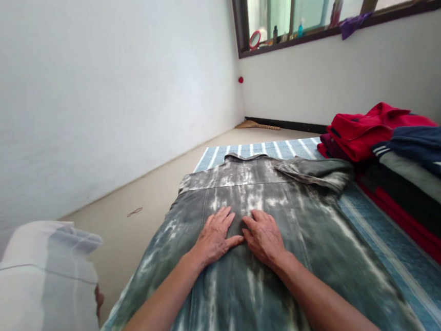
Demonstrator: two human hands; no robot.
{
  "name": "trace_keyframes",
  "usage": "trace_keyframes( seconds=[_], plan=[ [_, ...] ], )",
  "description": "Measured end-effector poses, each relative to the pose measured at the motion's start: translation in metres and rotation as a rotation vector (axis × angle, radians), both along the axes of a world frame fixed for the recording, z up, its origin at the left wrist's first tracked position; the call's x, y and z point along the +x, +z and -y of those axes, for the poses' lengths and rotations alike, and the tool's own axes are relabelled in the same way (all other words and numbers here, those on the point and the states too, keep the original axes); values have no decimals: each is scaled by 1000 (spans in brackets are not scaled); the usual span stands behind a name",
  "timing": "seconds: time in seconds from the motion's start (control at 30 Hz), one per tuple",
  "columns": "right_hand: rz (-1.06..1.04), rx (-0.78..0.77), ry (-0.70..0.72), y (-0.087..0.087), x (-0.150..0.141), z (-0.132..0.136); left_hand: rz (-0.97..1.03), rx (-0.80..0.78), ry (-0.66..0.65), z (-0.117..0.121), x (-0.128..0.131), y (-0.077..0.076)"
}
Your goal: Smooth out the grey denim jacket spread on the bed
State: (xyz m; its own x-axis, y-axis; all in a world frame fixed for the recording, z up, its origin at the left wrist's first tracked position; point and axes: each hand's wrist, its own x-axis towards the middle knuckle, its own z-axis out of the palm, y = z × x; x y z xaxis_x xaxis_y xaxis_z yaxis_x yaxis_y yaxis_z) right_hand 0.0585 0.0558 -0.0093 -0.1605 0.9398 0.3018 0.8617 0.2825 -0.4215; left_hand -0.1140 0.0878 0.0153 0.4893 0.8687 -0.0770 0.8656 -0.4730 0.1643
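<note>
A grey-green bleached denim shirt (237,177) lies flat, collar away from me, on a blue striped mat (405,252). Its right-side sleeve (314,173) is folded in across the shoulder. My left hand (213,236) rests palm down on the shirt's front, just left of the middle. Beside it, my right hand (263,238) lies palm down too, its fingertips close to the left thumb. Both hands are flat on the cloth, gripping nothing.
Folded clothes stand in stacks along the right, with a red garment (368,132) and a navy star-printed one (428,157) on top. A pale bolster or pillow (34,290) lies at the lower left. Beyond are a beige floor (148,182), white walls and a windowsill (302,36) holding small items.
</note>
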Motion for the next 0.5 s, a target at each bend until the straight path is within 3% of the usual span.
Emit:
trace_keyframes(
  seconds=[0.13,0.33,0.5],
  plan=[
    [37,25,-4,-1,-1,0,-50,-25,5,21,3,-4],
    [56,27,-15,-1,-2,-1,-124,-61,4,25,6,-1],
    [27,9,-3,2,-2,0,-160,2,3,37,7,2]
  ],
)
